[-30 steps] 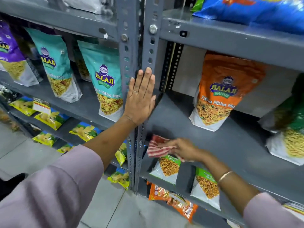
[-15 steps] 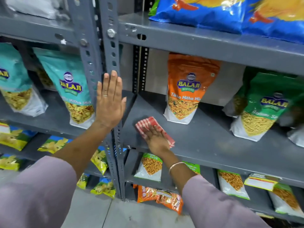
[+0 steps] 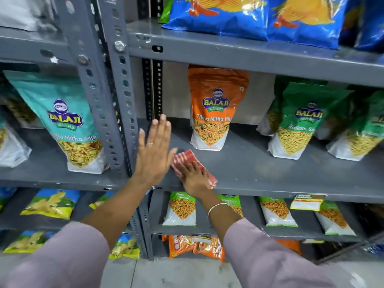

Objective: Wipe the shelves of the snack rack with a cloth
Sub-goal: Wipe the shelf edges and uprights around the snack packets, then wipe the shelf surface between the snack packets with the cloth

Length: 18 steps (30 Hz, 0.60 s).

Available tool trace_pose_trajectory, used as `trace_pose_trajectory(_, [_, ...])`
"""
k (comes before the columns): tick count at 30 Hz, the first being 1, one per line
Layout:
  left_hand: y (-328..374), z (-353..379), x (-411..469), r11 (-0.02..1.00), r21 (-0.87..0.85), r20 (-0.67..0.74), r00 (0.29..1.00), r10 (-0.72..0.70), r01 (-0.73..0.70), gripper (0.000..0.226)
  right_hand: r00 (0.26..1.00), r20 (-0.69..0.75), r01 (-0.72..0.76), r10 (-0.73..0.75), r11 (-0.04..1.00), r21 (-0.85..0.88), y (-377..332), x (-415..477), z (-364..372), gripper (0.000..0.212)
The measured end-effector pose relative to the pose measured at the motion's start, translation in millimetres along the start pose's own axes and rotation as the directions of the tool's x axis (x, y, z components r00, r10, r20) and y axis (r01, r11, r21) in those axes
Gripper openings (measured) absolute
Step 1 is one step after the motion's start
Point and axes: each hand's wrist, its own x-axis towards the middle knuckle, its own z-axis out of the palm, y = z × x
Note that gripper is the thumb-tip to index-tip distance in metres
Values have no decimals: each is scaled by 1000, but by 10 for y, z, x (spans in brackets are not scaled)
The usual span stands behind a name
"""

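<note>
Since half a second ago, my left hand (image 3: 152,152) has left the perforated grey upright (image 3: 122,113) and now floats just right of it, near the frame's centre, fingers straight and spread, palm toward the rack, holding nothing; whether it touches metal I cannot tell. My right hand (image 3: 194,177) has pushed the red-and-white striped cloth (image 3: 182,157) slightly further onto the middle shelf (image 3: 270,169), fingers flat and pressed down on the fabric, pinning it near the shelf's front left corner. Cloth edges poke out above and to the right of the fingers. A bangle (image 3: 216,207) circles the right wrist at centre, above a mauve sleeve (image 3: 266,258).

Behind the cloth, at centre, an orange Balaji Tikha Mitha Mix pouch (image 3: 214,109) stands upright, apart from the cloth. Green Balaji pouches (image 3: 301,121) stand at the right of the same shelf. A teal Balaji pouch (image 3: 68,123) occupies the neighbouring bay at left. Blue chip bags (image 3: 259,15) fill the shelf across the upper right.
</note>
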Motion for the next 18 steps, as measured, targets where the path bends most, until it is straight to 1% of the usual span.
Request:
trace_pose_trajectory(1, [110,53,-76,1000,-27,57,998,-4,6,74,1000,1,-5,5,1000,12,71,-14,-24,53])
trace_pose_trajectory(3, [273,158,-236,998,-65,175,984,-11,23,69,999,-34,6,-8,998,-58,362,-64,-64,56])
trace_pose_trajectory(4, [328,205,-325,997,-70,233,972,-5,22,68,998,-53,-31,27,997,-72,550,-86,-89,60])
trace_pose_trajectory(6, [398,305,-499,997,-81,340,940,16,12,65,976,-96,-200,198,980,-9,915,-169,-182,60])
trace_pose_trajectory(7, [418,349,-558,996,-92,383,923,22,14,65,946,-106,-303,307,951,55,1025,-218,-237,57])
trace_pose_trajectory(8, [443,384,-597,994,-103,419,907,23,23,67,917,-103,-378,385,922,79,1069,-238,-253,55])
trace_pose_trajectory(9, [472,418,-625,993,-110,452,892,21,33,70,910,-88,-401,406,914,68,1022,-252,-256,54])
trace_pose_trajectory(10, [507,446,-642,993,-113,483,875,15,45,73,935,-99,-340,341,940,26,931,-243,-227,53])
trace_pose_trajectory(12, [580,496,-646,992,-106,538,843,-4,73,76,990,-82,-124,119,991,-53,756,-244,-148,54])
trace_pose_trajectory(13, [624,517,-627,991,-103,559,829,-13,85,78,996,-64,-60,57,997,-48,747,-242,-147,53])
trace_pose_trajectory(14, [682,539,-599,990,-105,572,820,-19,97,79,996,-57,-67,65,997,-44,788,-247,-196,52])
trace_pose_trajectory(17, [924,619,-510,986,-113,607,794,-29,122,81,970,-71,-235,233,972,-12,1136,-269,-397,54])
trace_pose_trajectory(18, [1018,651,-485,986,-114,617,786,-28,125,82,961,-91,-265,263,964,-19,1278,-246,-436,56])
